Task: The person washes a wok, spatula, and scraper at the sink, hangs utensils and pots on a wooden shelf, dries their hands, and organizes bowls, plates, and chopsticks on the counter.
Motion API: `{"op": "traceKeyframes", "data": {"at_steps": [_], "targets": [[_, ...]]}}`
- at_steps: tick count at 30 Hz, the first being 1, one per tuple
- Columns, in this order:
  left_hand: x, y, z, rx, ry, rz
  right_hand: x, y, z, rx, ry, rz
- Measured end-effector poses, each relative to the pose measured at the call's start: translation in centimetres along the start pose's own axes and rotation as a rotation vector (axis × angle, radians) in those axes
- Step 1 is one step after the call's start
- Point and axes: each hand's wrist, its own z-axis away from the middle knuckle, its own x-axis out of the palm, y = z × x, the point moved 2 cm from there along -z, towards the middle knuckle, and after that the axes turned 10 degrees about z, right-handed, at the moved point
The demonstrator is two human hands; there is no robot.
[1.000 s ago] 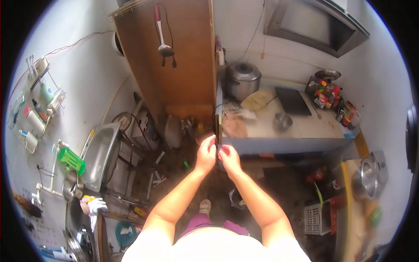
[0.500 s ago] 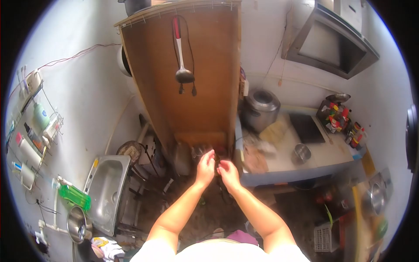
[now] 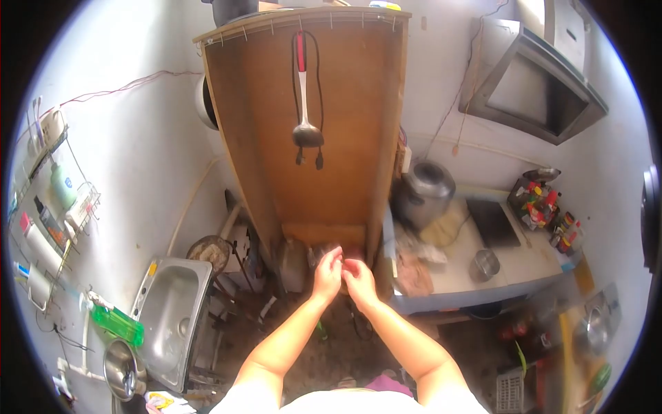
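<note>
Clock positions are taken from the person's hands.

Left hand (image 3: 328, 274): raised, fingers bent, pointing to 12 o'clock. Right hand (image 3: 359, 279): just beside it, fingers curled inward. The two are nearly together; whether they touch, or anything sits between them, cannot be told.

Tall brown wooden cabinet (image 3: 362, 138): at 12 o'clock, nearest large piece to the hands. Long steel ladle with red-and-white handle (image 3: 303, 96): hanging against it, between 11 and 12.

White-topped table (image 3: 527, 265): 2 to 3 o'clock. Upon it:
- Large lidded metal pot (image 3: 429, 200), between 1 and 2.
- Flat black rectangular panel (image 3: 493, 222), between 2 and 3.
- Small round steel bowl (image 3: 485, 265), at 3.
- Crumpled pale pink cloth (image 3: 412, 272), at 3, nearer the hands.

Rectangular stainless-steel sink (image 3: 165, 321): between 8 and 9 o'clock. Bright green plastic bottle (image 3: 117, 324): beyond it, near the wall.
</note>
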Motion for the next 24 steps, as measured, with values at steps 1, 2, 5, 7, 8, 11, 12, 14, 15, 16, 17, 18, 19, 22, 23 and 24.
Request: {"op": "traceKeyframes", "data": {"at_steps": [1, 2, 5, 7, 8, 11, 12, 14, 15, 16, 17, 18, 19, 22, 23, 24], "targets": [[0.0, 0.1, -0.3, 0.011, 0.0, 0.002, 0.1, 0.1, -0.3, -0.019, 0.012, 0.009], [-0.1, 0.1, -0.6, 0.022, 0.001, 0.005, 0.3, 0.2, -0.6, -0.036, 0.023, 0.017], [-0.2, 0.0, -1.4, 0.042, -0.007, -0.002, 0.5, 0.2, -1.6, -0.057, 0.03, 0.015], [-0.3, 0.1, -2.2, 0.06, -0.014, -0.005, 0.4, -0.7, -2.1, -0.073, 0.021, 0.049], [-0.3, 0.3, -2.7, 0.073, -0.017, -0.004, 0.3, -1.2, -2.5, -0.082, 0.014, 0.067], [-0.4, 1.4, -5.0, 0.128, -0.007, -0.018, 0.1, -2.9, -4.5, -0.098, -0.017, 0.058], [-0.5, 1.9, -6.0, 0.147, 0.0, -0.027, 0.2, -2.8, -6.0, -0.121, -0.012, 0.06], [-0.7, 3.7, -8.5, 0.223, 0.003, -0.13, 0.1, -4.7, -8.4, -0.163, -0.021, 0.051], [-0.8, 4.9, -9.9, 0.257, 0.026, -0.173, -0.1, -5.9, -9.7, -0.207, -0.012, 0.1], [-0.9, 6.0, -11.4, 0.291, 0.048, -0.218, -0.2, -7.1, -11.0, -0.251, -0.002, 0.147], [-1.1, 7.0, -13.1, 0.33, 0.074, -0.263, -0.2, -8.0, -12.6, -0.27, -0.009, 0.135], [-1.3, 8.1, -14.8, 0.37, 0.101, -0.308, -0.4, -9.7, -13.7, -0.308, 0.037, 0.212], [-1.3, 9.5, -16.3, 0.413, 0.125, -0.348, -0.7, -11.1, -14.8, -0.343, 0.04, 0.242], [-1.2, 12.9, -20.6, 0.465, 0.191, -0.38, -1.3, -14.9, -18.7, -0.436, 0.039, 0.279], [-1.1, 13.7, -22.0, 0.473, 0.218, -0.408, -1.4, -16.2, -19.7, -0.435, 0.042, 0.247], [-1.0, 14.5, -23.3, 0.483, 0.244, -0.436, -1.5, -17.0, -21.2, -0.437, 0.004, 0.192]]}}
